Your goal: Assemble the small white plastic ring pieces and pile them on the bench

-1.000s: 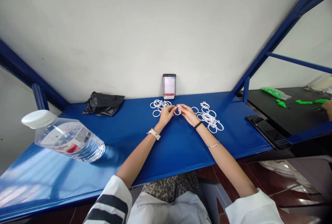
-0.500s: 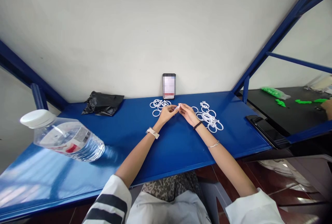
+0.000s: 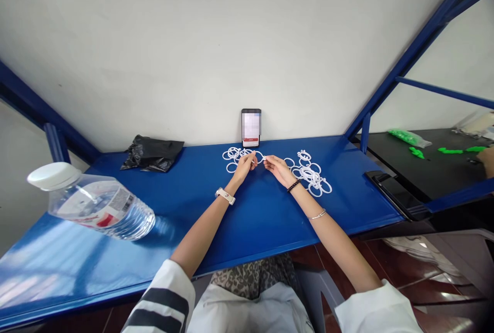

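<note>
Two piles of white rings sit on the blue bench (image 3: pixel 247 220) just in front of the phone (image 3: pixel 251 127): right pile (image 3: pixel 312 176), left pile (image 3: pixel 236 157). Between them, the left hand (image 3: pixel 246 164) and right hand (image 3: pixel 276 166) each pinch an end of one white ring (image 3: pixel 260 157), lying sideways, both equally close.

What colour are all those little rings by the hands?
The rings are white, lying on the blue table; the head view shows them.

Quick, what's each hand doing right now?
Left hand: fingers pinched on a white ring, beside the left ring pile.
Right hand: fingers closed on the same ring's other side.
</note>
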Demonstrator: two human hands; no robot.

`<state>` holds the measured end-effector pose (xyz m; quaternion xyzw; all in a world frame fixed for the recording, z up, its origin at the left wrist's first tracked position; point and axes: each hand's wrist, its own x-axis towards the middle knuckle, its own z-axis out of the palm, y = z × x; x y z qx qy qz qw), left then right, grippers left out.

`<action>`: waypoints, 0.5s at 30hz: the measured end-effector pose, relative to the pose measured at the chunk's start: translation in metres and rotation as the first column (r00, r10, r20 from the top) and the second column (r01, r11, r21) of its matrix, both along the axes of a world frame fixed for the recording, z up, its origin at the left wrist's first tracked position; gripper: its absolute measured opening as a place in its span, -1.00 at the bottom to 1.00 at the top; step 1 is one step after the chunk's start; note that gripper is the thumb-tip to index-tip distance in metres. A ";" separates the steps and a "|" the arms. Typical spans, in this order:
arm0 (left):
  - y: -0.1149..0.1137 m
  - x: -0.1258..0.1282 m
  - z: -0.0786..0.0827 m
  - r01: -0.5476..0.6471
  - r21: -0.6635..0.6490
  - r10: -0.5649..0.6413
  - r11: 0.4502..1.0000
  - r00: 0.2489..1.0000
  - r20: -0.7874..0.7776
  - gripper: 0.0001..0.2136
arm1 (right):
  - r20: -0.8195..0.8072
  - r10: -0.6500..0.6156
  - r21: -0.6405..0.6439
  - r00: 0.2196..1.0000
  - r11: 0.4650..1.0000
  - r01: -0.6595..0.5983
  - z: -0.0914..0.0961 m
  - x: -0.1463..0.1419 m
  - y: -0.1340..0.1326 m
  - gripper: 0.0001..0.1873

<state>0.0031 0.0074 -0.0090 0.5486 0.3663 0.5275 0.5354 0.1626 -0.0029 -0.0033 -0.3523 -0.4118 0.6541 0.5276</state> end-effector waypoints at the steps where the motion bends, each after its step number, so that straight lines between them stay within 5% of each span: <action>1: 0.000 0.000 0.000 -0.003 0.003 0.003 1.000 1.000 -0.003 -0.49 | -0.004 -0.002 -0.001 1.000 1.000 0.002 0.000 0.000 0.000 -0.73; 15: -0.004 0.000 0.004 0.018 -0.018 -0.018 1.000 1.000 0.002 -0.51 | -0.054 -0.051 -0.034 0.997 0.998 0.049 0.001 -0.001 0.000 -0.69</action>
